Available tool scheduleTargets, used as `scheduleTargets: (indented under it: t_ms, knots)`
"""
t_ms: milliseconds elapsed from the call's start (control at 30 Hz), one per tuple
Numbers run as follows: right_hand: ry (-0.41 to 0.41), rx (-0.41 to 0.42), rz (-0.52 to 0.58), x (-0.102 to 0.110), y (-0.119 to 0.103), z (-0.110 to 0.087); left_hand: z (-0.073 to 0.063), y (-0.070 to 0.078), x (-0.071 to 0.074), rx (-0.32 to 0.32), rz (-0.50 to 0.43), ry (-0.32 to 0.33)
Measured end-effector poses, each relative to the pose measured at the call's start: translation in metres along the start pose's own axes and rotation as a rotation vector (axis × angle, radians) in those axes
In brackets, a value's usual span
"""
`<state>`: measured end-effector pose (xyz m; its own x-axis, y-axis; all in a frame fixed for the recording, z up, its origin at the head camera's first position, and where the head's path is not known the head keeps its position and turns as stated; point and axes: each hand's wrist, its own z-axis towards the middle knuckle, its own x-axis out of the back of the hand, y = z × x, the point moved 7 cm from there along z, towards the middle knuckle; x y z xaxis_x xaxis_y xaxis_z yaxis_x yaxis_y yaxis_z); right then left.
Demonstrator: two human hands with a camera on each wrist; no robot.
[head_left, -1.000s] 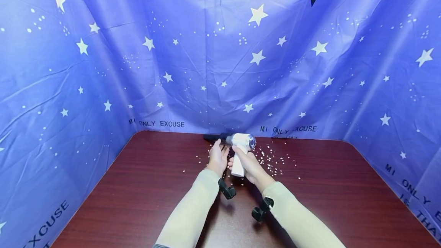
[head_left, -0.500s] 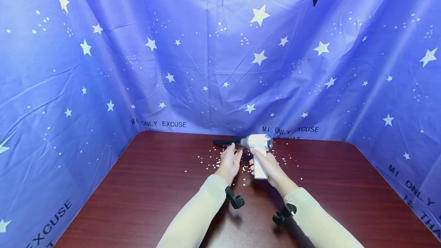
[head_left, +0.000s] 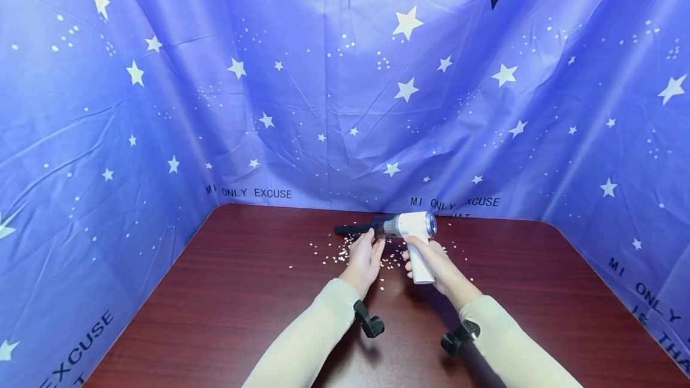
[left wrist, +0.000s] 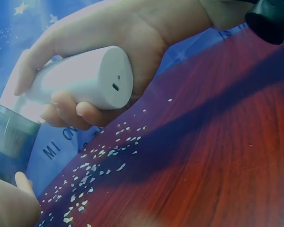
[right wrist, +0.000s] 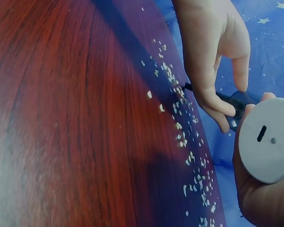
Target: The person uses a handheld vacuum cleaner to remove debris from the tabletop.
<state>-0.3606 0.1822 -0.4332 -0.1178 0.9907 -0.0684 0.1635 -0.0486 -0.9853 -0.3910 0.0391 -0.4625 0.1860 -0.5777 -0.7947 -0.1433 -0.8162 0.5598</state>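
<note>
- Starry blue cloth (head_left: 323, 88) backs the red-brown wood-grain tabletop (head_left: 215, 292)
- Over it, the right grip (head_left: 441, 263) clasps the white pistol-shaped plastic vacuum (head_left: 414, 223) by its handle (head_left: 422, 268), the left grip (head_left: 365, 261) by its dark barrel (head_left: 380, 224)
- Small white flakes (left wrist: 93, 167) lie scattered beneath; clearing looks unfinished

Wears a long, plain, pale cream fabric left sleeve (head_left: 302, 337) and a matching long, pale cream fabric right sleeve (head_left: 520, 343). Carries a small, black, angled left wrist device (head_left: 366, 318) with a rounded end, plus a similar black, round-ended right wrist device (head_left: 454, 340) with a small silvery glint.
</note>
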Motion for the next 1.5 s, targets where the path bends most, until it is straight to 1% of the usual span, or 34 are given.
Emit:
scheduleTargets:
  t_ms: [267, 533, 700, 867, 1067, 1133, 1300, 1500]
  knots:
    - [-0.027, -0.007, -0.046, 0.006, 0.001, -0.003, -0.011, -0.001, 0.001, 0.005, 0.019, 0.005]
    - [-0.047, -0.018, -0.067, 0.012, 0.000, -0.007, -0.022, -0.003, 0.002, 0.029, 0.021, -0.006]
    - [-0.071, -0.015, -0.101, 0.016, -0.001, -0.009, -0.025, -0.007, 0.005, 0.042, 0.022, -0.003]
    - [-0.087, -0.036, -0.114, 0.021, 0.001, -0.012, -0.029, -0.009, 0.007, 0.045, 0.033, -0.007]
    - [-0.125, -0.054, -0.121, 0.022, 0.003, -0.013, -0.036, -0.008, 0.010, 0.014, 0.073, -0.039]
    - [-0.146, -0.061, -0.115, 0.020, 0.004, -0.013, -0.037, -0.008, 0.012, 0.006, 0.081, -0.039]
    - [-0.176, -0.073, -0.095, 0.016, 0.005, -0.013, -0.038, -0.005, 0.019, 0.008, 0.074, -0.011]
    - [-0.180, -0.066, -0.091, 0.008, 0.010, -0.012, -0.036, 0.001, 0.023, 0.005, 0.083, 0.021]
